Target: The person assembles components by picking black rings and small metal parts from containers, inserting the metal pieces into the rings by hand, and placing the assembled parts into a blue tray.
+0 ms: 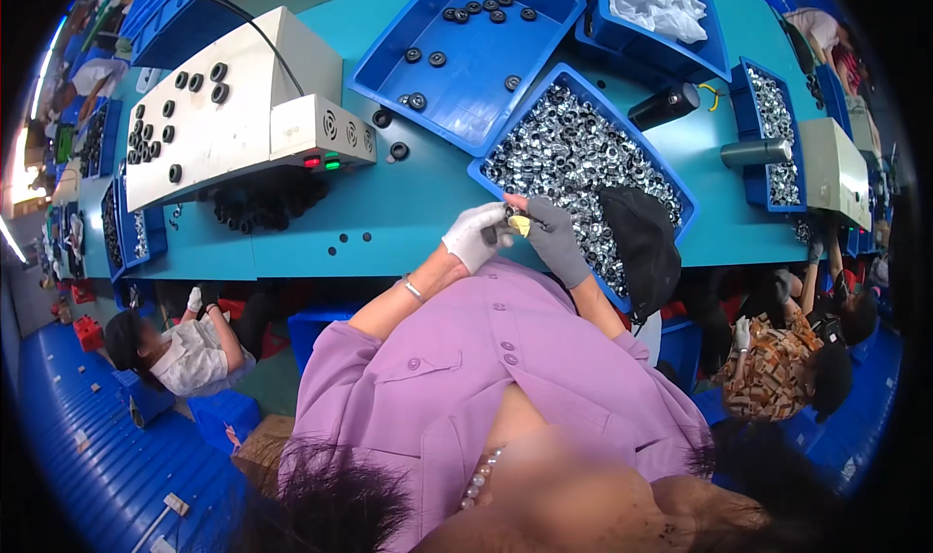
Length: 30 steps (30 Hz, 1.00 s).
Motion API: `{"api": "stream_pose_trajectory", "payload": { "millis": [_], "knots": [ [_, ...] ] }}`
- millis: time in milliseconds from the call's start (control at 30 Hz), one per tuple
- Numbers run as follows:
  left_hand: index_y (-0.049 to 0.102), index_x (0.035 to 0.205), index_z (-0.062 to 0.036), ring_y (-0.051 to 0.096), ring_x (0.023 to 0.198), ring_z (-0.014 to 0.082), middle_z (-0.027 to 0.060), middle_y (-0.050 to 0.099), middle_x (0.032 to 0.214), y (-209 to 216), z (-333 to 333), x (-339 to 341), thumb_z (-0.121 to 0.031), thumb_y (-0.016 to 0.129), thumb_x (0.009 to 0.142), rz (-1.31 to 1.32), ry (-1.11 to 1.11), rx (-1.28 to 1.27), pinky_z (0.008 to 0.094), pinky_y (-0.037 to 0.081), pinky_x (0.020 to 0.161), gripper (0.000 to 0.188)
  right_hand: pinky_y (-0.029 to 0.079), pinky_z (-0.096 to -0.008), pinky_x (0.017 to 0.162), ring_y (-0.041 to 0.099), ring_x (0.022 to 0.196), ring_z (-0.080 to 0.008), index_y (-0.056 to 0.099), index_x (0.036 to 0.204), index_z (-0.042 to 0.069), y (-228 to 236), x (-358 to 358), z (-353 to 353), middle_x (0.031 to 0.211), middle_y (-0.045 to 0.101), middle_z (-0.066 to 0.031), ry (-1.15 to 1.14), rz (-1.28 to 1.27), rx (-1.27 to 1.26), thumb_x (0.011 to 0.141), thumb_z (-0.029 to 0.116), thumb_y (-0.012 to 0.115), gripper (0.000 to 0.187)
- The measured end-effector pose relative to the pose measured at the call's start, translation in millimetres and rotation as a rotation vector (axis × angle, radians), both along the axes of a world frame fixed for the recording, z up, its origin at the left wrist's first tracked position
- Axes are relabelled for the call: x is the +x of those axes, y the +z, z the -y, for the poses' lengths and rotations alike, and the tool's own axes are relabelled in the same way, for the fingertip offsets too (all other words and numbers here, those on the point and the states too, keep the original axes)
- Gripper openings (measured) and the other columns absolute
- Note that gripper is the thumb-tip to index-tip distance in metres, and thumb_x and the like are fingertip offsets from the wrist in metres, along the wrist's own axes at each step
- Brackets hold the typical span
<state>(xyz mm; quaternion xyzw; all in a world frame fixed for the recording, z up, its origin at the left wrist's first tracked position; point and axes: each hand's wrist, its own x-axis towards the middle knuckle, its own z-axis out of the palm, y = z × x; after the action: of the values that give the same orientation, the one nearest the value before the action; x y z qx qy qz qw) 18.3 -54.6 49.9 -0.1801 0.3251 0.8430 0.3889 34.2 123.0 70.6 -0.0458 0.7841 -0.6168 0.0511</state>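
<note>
In front of my chest, at the table's near edge, my two gloved hands meet. My left hand (473,237), in a white glove, has its fingers closed around a small dark part (508,213), whose exact shape is mostly hidden. From the other side my right hand (556,238), in a grey glove with a bare fingertip, presses its fingers together at the same spot. Something small and yellow (520,225) shows between the hands. Just beyond them is a blue bin (486,176) heaped with shiny metal rings (573,150).
A blue tray (466,77) farther back holds several black rings. At left stands a cream machine box (233,106) with more black rings on top. A black cap (641,247) overhangs the ring bin's right side; a dark cylinder (665,107) lies behind. Co-workers sit at both sides.
</note>
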Motion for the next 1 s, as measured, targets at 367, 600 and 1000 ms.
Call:
{"api": "stream_pose_trajectory", "payload": {
  "millis": [367,600,1000],
  "knots": [
    [0.056,0.109,-0.0017,0.052,0.08,0.0119,0.0051,0.058,0.093,24.5,-14.4,-12.9,-0.018,0.059,0.095,-0.07,-0.005,-0.037,0.0256,0.041,0.066,0.022,0.036,-0.0201,0.056,0.046,0.064,-0.0016,0.059,0.121,0.001,2.9,3.8,-0.7,0.07,0.049,0.0057,-0.138,0.505,-0.261,0.09,0.008,0.057,0.031],
    [0.06,0.107,-0.0003,0.058,0.065,0.0106,0.0071,0.065,0.092,22.1,-17.9,-14.7,-0.013,0.068,0.088,-0.241,0.0,-0.41,0.0236,0.047,0.057,0.025,0.032,-0.02,0.057,0.04,0.064,-0.0015,0.062,0.11,0.002,-13.9,5.8,-0.5,0.075,0.048,0.0067,-0.157,0.185,-0.093,0.088,0.002,0.057,0.023],
    [0.064,0.093,0.001,0.059,0.062,0.0081,0.0043,0.065,0.076,-0.1,-17.5,-10.5,-0.009,0.069,0.086,-0.388,0.059,-0.809,0.0226,0.047,0.054,0.013,0.047,-0.0291,0.064,0.06,0.071,-0.0129,0.06,0.099,0.0,-25.1,7.3,16.2,0.078,0.064,-0.0074,-0.109,0.102,0.119,0.084,0.006,0.059,0.016]
  ]
}}
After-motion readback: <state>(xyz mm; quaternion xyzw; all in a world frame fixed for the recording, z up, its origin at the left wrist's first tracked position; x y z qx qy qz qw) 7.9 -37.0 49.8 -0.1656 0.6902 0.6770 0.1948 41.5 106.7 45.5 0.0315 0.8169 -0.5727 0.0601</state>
